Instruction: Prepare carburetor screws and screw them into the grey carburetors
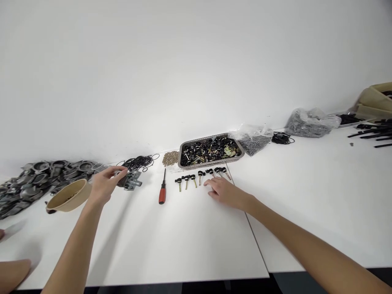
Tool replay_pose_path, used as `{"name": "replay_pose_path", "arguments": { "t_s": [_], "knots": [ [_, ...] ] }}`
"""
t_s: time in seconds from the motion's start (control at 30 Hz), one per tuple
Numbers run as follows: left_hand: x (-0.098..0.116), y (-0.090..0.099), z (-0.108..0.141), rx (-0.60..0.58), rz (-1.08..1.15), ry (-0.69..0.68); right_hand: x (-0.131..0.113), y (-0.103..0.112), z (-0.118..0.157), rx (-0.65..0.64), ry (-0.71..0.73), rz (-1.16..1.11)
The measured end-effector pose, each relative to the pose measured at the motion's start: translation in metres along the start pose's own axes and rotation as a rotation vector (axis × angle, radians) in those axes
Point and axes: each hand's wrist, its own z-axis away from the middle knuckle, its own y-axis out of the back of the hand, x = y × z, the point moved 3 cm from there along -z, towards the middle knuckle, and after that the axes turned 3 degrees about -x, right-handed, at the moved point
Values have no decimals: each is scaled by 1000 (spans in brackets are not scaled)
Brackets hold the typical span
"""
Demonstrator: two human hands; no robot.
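My left hand (105, 183) holds a grey metal housing (131, 181) between thumb and fingers, raised over the table near the black rings. My right hand (222, 190) rests low on the table with bent fingers apart, at the right part of a row of small black-headed parts with brass-coloured stems (192, 179). Its fingertips are beside the stems, and nothing shows between them. Left of the row lies a screwdriver (162, 194) with a red handle. Behind the row, a metal tray (211, 164) is filled with similar black and brass parts.
Grey housings (39, 177) are piled far left by a beige bowl (82, 191). Black rings (139, 162) and brass pieces (170, 158) lie near the wall. Plastic bags (312, 122) and black rods (379, 130) are right. Another person's arm (14, 271) shows lower left.
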Motion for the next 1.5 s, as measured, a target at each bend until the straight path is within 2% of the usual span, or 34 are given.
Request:
{"name": "replay_pose_path", "arguments": {
  "t_s": [0.1, 0.2, 0.3, 0.37, 0.5, 0.67, 0.73, 0.77, 0.87, 0.93, 1.03, 1.1, 1.27, 1.37, 1.5],
  "knots": [
    [40, -35, 27, -284, 271, -17, -4, 5, 1, 32, -40, -205],
    [70, -85, 64, -580, 426, -2, -11, 12, 1, 63, -12, -389],
    [87, -134, 95, -855, 556, -13, -18, 16, 4, 54, 36, -438],
    [94, -157, 106, -970, 665, -68, -22, 16, 5, 29, 81, -415],
    [93, -179, 110, -1059, 825, -107, -25, 17, 6, 65, 178, -352],
    [86, -178, 109, -1176, 881, -36, -30, 19, 7, 74, 195, -324],
    [85, -172, 105, -1145, 870, -39, -34, 22, 9, 40, 182, -292],
    [83, -168, 101, -1070, 871, -43, -36, 24, 11, 27, 175, -266],
    [72, -155, 83, -703, 823, -44, -39, 30, 13, 8, 152, -167],
    [62, -146, 72, -477, 676, -60, -39, 32, 14, -7, 143, -103],
    [51, -140, 64, -293, 332, -145, -38, 31, 14, -32, 139, -24],
    [48, -142, 64, -286, 78, -231, -37, 30, 13, -30, 134, 34],
    [45, -160, 78, -390, -426, -420, -36, 25, 13, 1, 143, 107],
    [43, -169, 84, -424, -543, -446, -33, 23, 12, -7, 128, 67],
    [39, -174, 84, -467, -527, -384, -27, 23, 10, -50, 63, -66]
  ]
}}
